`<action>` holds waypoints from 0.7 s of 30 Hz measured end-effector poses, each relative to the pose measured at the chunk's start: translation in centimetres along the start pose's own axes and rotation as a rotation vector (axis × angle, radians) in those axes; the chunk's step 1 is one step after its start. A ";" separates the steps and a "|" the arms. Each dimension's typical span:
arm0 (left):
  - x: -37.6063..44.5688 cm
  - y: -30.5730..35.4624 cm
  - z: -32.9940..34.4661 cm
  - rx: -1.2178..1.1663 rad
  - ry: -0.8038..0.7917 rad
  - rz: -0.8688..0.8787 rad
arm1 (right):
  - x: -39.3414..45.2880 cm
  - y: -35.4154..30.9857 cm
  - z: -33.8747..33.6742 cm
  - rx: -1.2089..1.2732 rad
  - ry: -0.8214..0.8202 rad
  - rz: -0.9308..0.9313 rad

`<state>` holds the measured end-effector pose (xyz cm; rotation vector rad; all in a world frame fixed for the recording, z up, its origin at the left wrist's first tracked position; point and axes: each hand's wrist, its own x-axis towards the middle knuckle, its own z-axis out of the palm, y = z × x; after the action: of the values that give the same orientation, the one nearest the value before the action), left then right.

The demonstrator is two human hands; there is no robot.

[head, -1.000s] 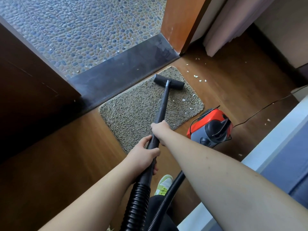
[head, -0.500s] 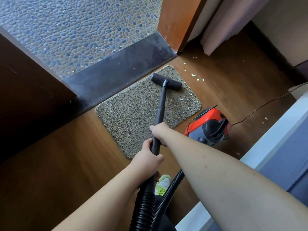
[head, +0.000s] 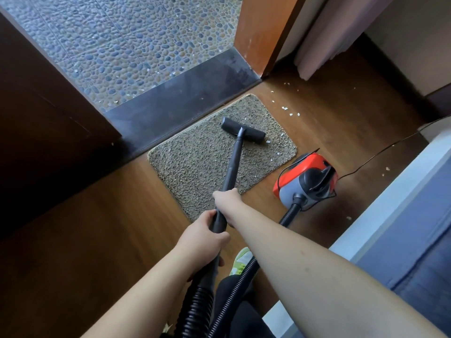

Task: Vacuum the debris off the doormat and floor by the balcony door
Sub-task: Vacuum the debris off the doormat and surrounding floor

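A shaggy tan doormat lies on the wooden floor before the dark threshold. The black vacuum nozzle rests on the mat's far right part, with white crumbs just right of it. More white debris is scattered on the floor beyond the mat's corner. My right hand grips the black wand higher up. My left hand grips it lower, above the ribbed hose.
The red and grey vacuum canister sits right of the mat, its cord trailing right. A dark door stands open at left. An orange door frame, a curtain and a white-edged blue bed bound the right. My shoe is below.
The nozzle has slid back from the mat's far edge toward me, along the mat's right part. Both hands keep their grip on the wand.
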<state>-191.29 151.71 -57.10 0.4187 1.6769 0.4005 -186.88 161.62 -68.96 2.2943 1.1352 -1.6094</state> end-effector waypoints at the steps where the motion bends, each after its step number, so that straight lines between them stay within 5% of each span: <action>1: -0.4 -0.5 0.0 0.000 0.004 0.000 | -0.4 0.5 0.2 -0.011 0.007 -0.009; 11: -0.8 -3.0 0.2 -0.001 0.045 0.026 | -0.9 1.9 0.8 -0.102 0.059 -0.093; 21: 1.2 0.3 3.1 0.104 -0.055 0.049 | 1.1 2.3 -4.4 -0.021 0.102 0.023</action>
<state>-188.39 152.58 -58.42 0.5440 1.6409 0.3352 -181.94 162.68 -68.72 2.3913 1.1362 -1.4811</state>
